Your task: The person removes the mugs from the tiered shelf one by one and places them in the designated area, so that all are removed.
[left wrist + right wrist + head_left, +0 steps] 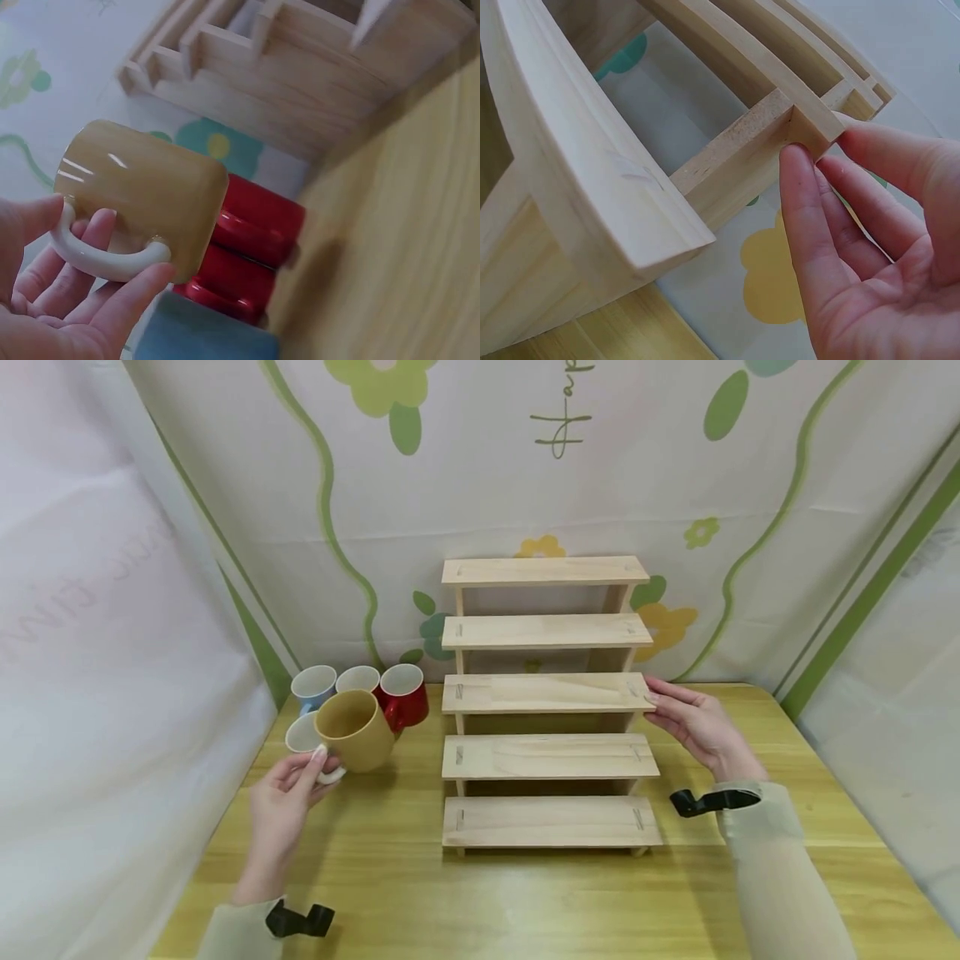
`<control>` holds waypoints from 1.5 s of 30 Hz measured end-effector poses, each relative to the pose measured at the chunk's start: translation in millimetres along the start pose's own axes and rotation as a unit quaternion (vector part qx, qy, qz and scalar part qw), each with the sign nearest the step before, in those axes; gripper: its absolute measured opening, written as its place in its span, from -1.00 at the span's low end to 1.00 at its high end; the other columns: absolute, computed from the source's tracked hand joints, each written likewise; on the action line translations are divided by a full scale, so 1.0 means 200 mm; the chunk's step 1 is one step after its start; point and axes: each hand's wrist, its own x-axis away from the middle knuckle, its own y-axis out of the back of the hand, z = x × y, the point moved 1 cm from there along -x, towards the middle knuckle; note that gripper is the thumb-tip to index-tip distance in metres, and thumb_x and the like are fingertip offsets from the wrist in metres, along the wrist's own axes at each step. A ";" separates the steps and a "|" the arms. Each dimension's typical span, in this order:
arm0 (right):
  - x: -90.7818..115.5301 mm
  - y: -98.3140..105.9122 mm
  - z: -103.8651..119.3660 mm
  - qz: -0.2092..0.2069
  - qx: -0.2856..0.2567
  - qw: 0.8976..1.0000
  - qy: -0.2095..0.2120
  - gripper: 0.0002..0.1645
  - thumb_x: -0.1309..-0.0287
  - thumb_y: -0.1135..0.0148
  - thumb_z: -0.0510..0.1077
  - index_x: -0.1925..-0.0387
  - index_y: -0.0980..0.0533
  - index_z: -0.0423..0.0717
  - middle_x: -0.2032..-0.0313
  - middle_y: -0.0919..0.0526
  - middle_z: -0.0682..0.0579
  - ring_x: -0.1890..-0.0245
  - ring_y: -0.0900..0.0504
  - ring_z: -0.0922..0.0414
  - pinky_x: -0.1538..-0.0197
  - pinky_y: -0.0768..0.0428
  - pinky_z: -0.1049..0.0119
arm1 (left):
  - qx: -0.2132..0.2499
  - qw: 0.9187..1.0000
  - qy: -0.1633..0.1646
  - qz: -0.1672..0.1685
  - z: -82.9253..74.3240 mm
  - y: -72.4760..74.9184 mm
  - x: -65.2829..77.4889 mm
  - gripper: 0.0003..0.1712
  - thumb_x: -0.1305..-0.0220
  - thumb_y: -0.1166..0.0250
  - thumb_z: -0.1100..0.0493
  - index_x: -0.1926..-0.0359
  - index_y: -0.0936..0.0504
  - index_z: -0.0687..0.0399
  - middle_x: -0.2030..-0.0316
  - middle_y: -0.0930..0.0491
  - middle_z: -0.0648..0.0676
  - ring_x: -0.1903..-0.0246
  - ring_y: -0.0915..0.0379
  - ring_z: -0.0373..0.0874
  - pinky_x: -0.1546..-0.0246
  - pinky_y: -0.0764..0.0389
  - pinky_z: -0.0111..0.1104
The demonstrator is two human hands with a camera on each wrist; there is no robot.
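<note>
My left hand (281, 802) holds a yellow mug (367, 745) by its white handle (105, 259). The mug is off the table, tilted slightly, its mouth facing up toward the head camera. On the right, my right hand (701, 727) pinches the right end of the middle board of a stepped wooden shelf (547, 693). In the right wrist view, the thumb and a finger sit on opposite faces of that board's corner (821, 124). The shelf has several bare boards rising toward the back.
Behind the yellow mug stand a light blue mug (313, 683), two red mugs, one in front (408, 702) and one partly hidden (358, 678), and a pale-rimmed mug (302, 733). Printed cloth walls (487, 502) enclose the wooden table (525, 902) at the back and sides.
</note>
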 end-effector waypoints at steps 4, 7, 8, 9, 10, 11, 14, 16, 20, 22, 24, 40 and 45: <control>0.00 0.00 0.00 0.001 -0.002 1.000 0.002 -0.60 -0.42 -0.17 -0.38 -0.23 -0.58 -0.17 -0.02 -0.72 0.02 0.06 -0.72 0.14 -0.10 -0.63 0.30 | -0.018 1.000 0.005 -0.020 0.09 0.00 0.00 -0.63 -0.37 -0.38 0.19 0.10 -0.58 0.52 0.25 -0.76 0.17 0.17 -0.73 -0.06 0.12 -0.70 -0.21; 0.00 0.00 0.00 0.001 -0.001 1.000 0.002 -0.60 -0.42 -0.18 -0.38 -0.22 -0.58 -0.16 -0.03 -0.72 0.02 0.06 -0.72 0.14 -0.12 -0.62 0.28 | -0.034 0.999 0.010 -0.030 0.15 0.00 0.00 -0.60 -0.38 -0.37 0.16 0.09 -0.57 0.53 0.26 -0.77 0.15 0.18 -0.73 -0.10 0.13 -0.71 -0.22; 0.00 0.00 0.00 0.001 0.001 1.000 0.002 -0.61 -0.42 -0.18 -0.37 -0.22 -0.58 -0.16 -0.03 -0.72 0.02 0.06 -0.72 0.14 -0.11 -0.62 0.28 | -0.037 0.999 0.010 -0.033 0.17 0.00 -0.01 -0.60 -0.39 -0.36 0.16 0.09 -0.57 0.52 0.26 -0.77 0.14 0.19 -0.73 -0.11 0.14 -0.72 -0.23; 0.00 0.00 0.00 0.001 0.002 1.000 0.002 -0.61 -0.42 -0.18 -0.37 -0.22 -0.59 -0.15 -0.03 -0.72 0.02 0.05 -0.72 0.14 -0.11 -0.63 0.29 | -0.037 0.999 0.008 -0.038 0.19 0.00 -0.01 -0.61 -0.39 -0.36 0.17 0.08 -0.57 0.53 0.27 -0.77 0.13 0.20 -0.74 -0.12 0.15 -0.72 -0.23; 0.00 0.00 -0.01 0.001 0.003 1.000 0.001 -0.61 -0.42 -0.19 -0.37 -0.21 -0.60 -0.14 -0.03 -0.72 0.02 0.05 -0.72 0.14 -0.11 -0.63 0.29 | -0.038 0.998 0.008 -0.042 0.20 0.00 -0.01 -0.61 -0.40 -0.35 0.18 0.08 -0.56 0.53 0.27 -0.77 0.13 0.21 -0.74 -0.14 0.15 -0.72 -0.24; -0.01 0.00 -0.01 0.001 0.004 1.000 0.001 -0.61 -0.42 -0.19 -0.36 -0.21 -0.60 -0.13 -0.03 -0.72 0.03 0.05 -0.72 0.14 -0.11 -0.62 0.29 | -0.039 0.998 0.006 -0.047 0.22 0.00 -0.01 -0.61 -0.40 -0.35 0.18 0.08 -0.56 0.54 0.27 -0.77 0.13 0.22 -0.74 -0.14 0.16 -0.72 -0.25; -0.01 0.01 -0.01 0.001 0.004 1.000 0.001 -0.62 -0.42 -0.18 -0.36 -0.20 -0.61 -0.12 -0.03 -0.72 0.03 0.05 -0.72 0.14 -0.12 -0.62 0.28 | -0.034 0.997 0.004 -0.064 0.26 -0.02 -0.01 -0.63 -0.39 -0.35 0.20 0.10 -0.55 0.54 0.26 -0.77 0.17 0.22 -0.74 -0.12 0.14 -0.72 -0.24; -0.01 0.01 -0.02 0.001 0.003 1.000 0.002 -0.62 -0.42 -0.18 -0.36 -0.20 -0.61 -0.13 -0.04 -0.72 0.02 0.05 -0.72 0.14 -0.14 -0.60 0.26 | -0.032 0.997 0.005 -0.072 0.27 -0.03 -0.01 -0.63 -0.39 -0.36 0.20 0.11 -0.55 0.53 0.25 -0.76 0.19 0.21 -0.74 -0.11 0.13 -0.71 -0.22; -0.01 0.02 -0.02 0.002 0.002 1.000 0.005 -0.62 -0.43 -0.18 -0.36 -0.20 -0.60 -0.13 -0.04 -0.71 0.02 0.05 -0.73 0.13 -0.12 -0.61 0.27 | -0.042 0.996 0.008 -0.078 0.29 -0.05 -0.01 -0.64 -0.40 -0.35 0.17 0.12 -0.54 0.48 0.24 -0.76 0.17 0.19 -0.73 -0.10 0.10 -0.70 -0.21; -0.01 0.02 -0.02 0.004 0.000 1.000 0.006 -0.62 -0.43 -0.17 -0.36 -0.20 -0.61 -0.13 -0.04 -0.71 0.02 0.05 -0.72 0.13 -0.11 -0.62 0.28 | -0.047 0.996 0.011 -0.078 0.30 -0.05 -0.02 -0.64 -0.41 -0.35 0.15 0.11 -0.54 0.46 0.25 -0.76 0.15 0.18 -0.73 -0.10 0.08 -0.70 -0.22; -0.01 0.02 -0.03 0.005 0.000 1.000 0.006 -0.62 -0.43 -0.17 -0.36 -0.20 -0.61 -0.13 -0.04 -0.71 0.02 0.05 -0.72 0.13 -0.11 -0.62 0.28 | -0.054 0.995 0.013 -0.079 0.31 -0.06 -0.02 -0.65 -0.42 -0.34 0.14 0.11 -0.54 0.42 0.26 -0.76 0.11 0.18 -0.73 -0.09 0.08 -0.69 -0.22; -0.01 0.02 -0.03 0.018 -0.004 1.000 0.015 -0.59 -0.46 -0.11 -0.38 -0.26 -0.55 -0.16 -0.07 -0.69 0.04 0.05 -0.72 0.14 -0.08 -0.64 0.30 | -0.052 0.993 0.006 -0.101 0.36 -0.11 -0.05 -0.60 -0.41 -0.35 0.04 0.12 -0.54 0.37 0.19 -0.75 0.17 0.15 -0.71 -0.12 0.12 -0.71 -0.35; -0.01 0.03 -0.03 0.018 -0.006 1.000 0.013 -0.58 -0.46 -0.11 -0.37 -0.27 -0.55 -0.16 -0.08 -0.69 0.03 0.05 -0.72 0.13 -0.08 -0.64 0.29 | -0.044 0.994 0.007 -0.099 0.37 -0.12 -0.07 -0.59 -0.41 -0.34 0.04 0.10 -0.53 0.36 0.16 -0.74 0.21 0.14 -0.70 -0.14 0.08 -0.70 -0.34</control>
